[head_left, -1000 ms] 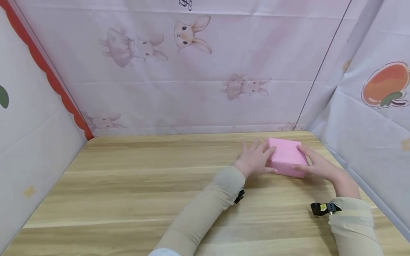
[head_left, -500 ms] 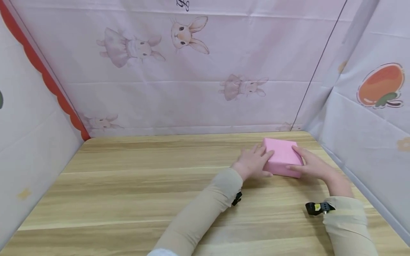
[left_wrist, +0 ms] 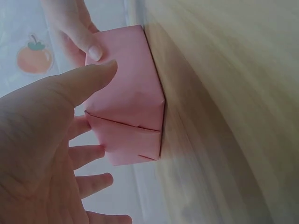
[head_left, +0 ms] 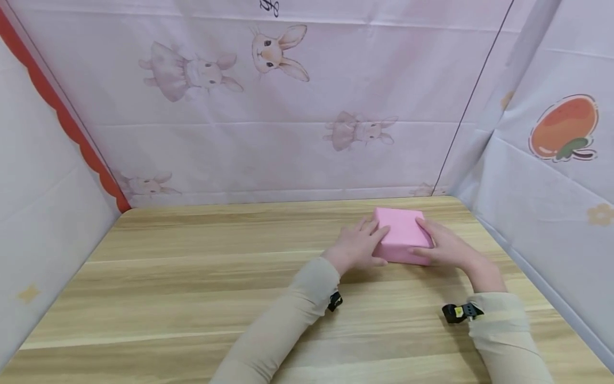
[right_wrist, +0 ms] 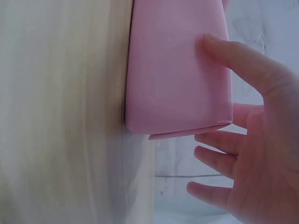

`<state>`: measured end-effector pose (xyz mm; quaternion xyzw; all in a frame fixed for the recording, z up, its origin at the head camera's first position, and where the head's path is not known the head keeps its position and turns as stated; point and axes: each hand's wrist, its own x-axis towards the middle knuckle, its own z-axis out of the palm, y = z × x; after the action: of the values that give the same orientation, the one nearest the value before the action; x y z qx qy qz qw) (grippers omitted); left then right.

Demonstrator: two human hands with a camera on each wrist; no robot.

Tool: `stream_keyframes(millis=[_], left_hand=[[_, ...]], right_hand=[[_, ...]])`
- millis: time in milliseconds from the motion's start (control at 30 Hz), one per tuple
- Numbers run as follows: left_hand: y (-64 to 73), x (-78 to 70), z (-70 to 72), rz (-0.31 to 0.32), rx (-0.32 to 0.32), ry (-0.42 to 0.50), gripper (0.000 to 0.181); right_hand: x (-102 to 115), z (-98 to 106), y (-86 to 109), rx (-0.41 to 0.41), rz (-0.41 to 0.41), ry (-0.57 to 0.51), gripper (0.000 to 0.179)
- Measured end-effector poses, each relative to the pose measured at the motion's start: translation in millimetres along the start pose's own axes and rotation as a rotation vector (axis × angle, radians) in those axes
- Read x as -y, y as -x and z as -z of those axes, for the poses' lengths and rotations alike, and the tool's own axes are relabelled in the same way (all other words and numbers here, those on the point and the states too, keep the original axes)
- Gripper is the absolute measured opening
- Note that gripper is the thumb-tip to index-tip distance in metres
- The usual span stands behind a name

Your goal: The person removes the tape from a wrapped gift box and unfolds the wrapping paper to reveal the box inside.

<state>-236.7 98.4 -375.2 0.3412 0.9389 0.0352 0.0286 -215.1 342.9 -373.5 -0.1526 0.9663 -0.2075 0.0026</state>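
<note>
A closed pink box (head_left: 402,226), apparently paper-wrapped, lies flat on the wooden table toward the back right. My left hand (head_left: 357,245) is at its left end, fingers spread; in the left wrist view its thumb (left_wrist: 96,79) overlaps the near side and the index fingertip reaches the end with the folded flap. My right hand (head_left: 448,245) is at the opposite end. Its thumb (right_wrist: 229,51) lies against the near side, while the other fingers (right_wrist: 215,161) stretch straight out past the right end. The far side of the box is hidden.
Wood-grain tabletop (head_left: 192,288) spreads out to the left and in front. A rabbit-printed cloth wall (head_left: 297,160) stands along the back edge, close behind the box. Another cloth wall (head_left: 542,202) with a printed orange fruit closes off the right side.
The pink box has slid a little to the left along the table, with both hands moving along at its ends. The head view has also turned slightly to the right.
</note>
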Motion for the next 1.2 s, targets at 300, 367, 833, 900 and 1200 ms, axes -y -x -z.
stream_keyframes(millis=[300,367,833,900,1200], left_hand=[[18.1,8.4,-1.0,0.021,0.022,0.018,0.085],[21.8,10.3,-1.1,0.031,0.026,0.032,0.085],[52.0,28.9,1.1,0.045,0.022,-0.011,0.084],[56.8,32.4,1.9,0.045,0.02,-0.012,0.084],[80.5,52.0,9.8,0.06,0.007,0.047,0.081]], right_hand=[[16,-10,-1.0,0.018,-0.02,0.064,0.097],[21,-13,-1.3,0.02,-0.019,0.069,0.097],[47,-30,-10.3,-0.013,0.03,0.064,0.094],[50,-33,-11.9,-0.008,0.033,0.044,0.094],[68,-44,-23.0,0.0,0.083,-0.036,0.092]])
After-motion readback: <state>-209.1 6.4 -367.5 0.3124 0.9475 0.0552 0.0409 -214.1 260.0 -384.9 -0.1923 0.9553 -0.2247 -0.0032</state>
